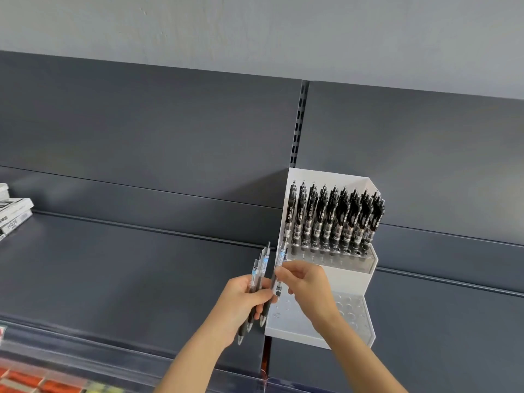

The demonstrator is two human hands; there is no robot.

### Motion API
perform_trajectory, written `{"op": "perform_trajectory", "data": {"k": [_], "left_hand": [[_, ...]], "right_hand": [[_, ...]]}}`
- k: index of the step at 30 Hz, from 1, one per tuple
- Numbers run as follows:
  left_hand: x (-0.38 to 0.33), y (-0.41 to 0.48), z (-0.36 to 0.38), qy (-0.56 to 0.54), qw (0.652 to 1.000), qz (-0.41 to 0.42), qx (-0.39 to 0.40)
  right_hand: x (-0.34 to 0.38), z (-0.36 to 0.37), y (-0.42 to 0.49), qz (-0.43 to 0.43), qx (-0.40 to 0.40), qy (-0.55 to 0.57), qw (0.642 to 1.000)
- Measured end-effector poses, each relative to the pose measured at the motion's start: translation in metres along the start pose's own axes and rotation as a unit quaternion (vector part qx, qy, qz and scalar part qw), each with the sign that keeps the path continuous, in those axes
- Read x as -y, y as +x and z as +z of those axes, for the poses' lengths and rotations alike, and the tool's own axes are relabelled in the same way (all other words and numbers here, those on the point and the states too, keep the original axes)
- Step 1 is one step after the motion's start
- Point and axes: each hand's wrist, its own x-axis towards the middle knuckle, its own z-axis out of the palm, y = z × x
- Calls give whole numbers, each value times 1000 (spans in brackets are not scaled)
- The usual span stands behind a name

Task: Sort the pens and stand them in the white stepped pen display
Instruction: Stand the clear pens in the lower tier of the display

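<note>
Peering at the lower tiers of the display (350,282), I find my right hand (306,285) hides some of the holes, and blur smears the pen labels. At the far left, boxes (14,214) are cut off by the edge. My left hand (241,296) curls its fingers round a bundle of pens (265,260), tips down, just left of the display. Right thumb and forefinger pinch one pen (281,255), near upright, by the display's left edge. Standing black pens (334,217) fill the top tier.
</note>
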Motion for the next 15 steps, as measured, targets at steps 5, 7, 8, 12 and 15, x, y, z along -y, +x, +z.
{"op": "perform_trajectory", "data": {"k": [5, 7, 8, 12, 15], "left_hand": [[0, 1, 2, 0, 1000, -12, -21], [2, 3, -3, -13, 999, -34, -37], [3, 4, -5, -18, 998, -47, -40], [5, 4, -8, -12, 998, -51, -33], [5, 3, -6, 11, 999, -31, -19]], "right_hand": [[-1, -14, 1, 5, -39, -20, 999], [-4, -23, 4, -4, -98, -36, 995], [-5, -26, 6, -7, -122, -49, 991], [-9, -24, 11, -8, -140, -97, 985], [-12, -17, 16, -13, -127, -141, 982]]}}
